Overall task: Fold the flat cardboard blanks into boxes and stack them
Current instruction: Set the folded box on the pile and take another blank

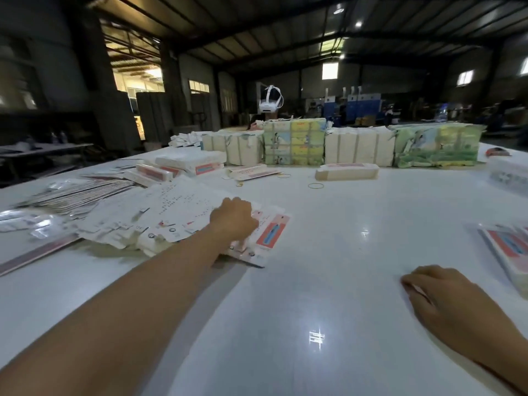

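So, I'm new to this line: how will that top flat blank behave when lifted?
The top blank looks thin and printed, so probably light and somewhat floppy. It could slide off the loose pile. The left hand already grips its edge.

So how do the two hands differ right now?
The left hand is stretched far out, fingers curled on a flat blank at the pile's edge; the right hand stays near, holding nothing. The left hand's grip is on cardboard; the right hand rests on the bare white table. Both are low at the tabletop.
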Motion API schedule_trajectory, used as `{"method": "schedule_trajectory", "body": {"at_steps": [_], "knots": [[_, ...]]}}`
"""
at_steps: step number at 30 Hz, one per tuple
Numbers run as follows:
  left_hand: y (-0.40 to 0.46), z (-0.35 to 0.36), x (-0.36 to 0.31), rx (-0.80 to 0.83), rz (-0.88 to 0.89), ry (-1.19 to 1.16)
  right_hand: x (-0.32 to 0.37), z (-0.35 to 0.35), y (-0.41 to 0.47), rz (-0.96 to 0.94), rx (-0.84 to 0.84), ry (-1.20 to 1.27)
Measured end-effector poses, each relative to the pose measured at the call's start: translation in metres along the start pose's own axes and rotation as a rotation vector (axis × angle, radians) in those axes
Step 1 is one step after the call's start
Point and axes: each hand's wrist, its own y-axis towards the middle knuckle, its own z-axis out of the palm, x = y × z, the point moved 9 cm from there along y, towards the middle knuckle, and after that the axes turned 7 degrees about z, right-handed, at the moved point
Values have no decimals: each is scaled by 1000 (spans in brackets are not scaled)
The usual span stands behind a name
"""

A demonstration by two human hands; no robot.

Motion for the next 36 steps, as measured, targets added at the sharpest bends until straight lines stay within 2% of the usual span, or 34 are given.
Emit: {"method": "schedule_trajectory", "body": {"at_steps": [2,4,8,13,17,20,22,25,26,28,30,32,36], "knots": [[4,11,47,116,-138,90,-2,1,2,21,-9,24],[7,24,64,217,-166,128,-4,3,3,26,-19,37],[14,25,45,208,-28,278,-5,4,3,43,-3,22],[4,20,24,206,102,597,5,-7,-3,28,-12,36],[5,-18,3,107,48,375,10,-7,-4,6,33,-7],[-5,-37,-50,-48,130,224,6,-1,-1,25,114,11],[-25,-36,-103,-143,268,105,-1,-6,-1,137,138,281],[-67,-20,-171,-234,486,-50,-34,-19,-5,541,23,1193],[-79,-13,-188,-251,554,-69,-39,-16,-8,659,42,1393],[-106,-1,-215,-315,701,-26,-42,-13,-9,774,98,1659],[-127,9,-227,-311,812,23,-43,-15,-11,806,118,1748],[-134,13,-227,-300,837,-2,-44,-14,-13,802,128,1676],[-140,7,-224,-397,880,-75,-41,-16,-12,742,126,1568]]}}
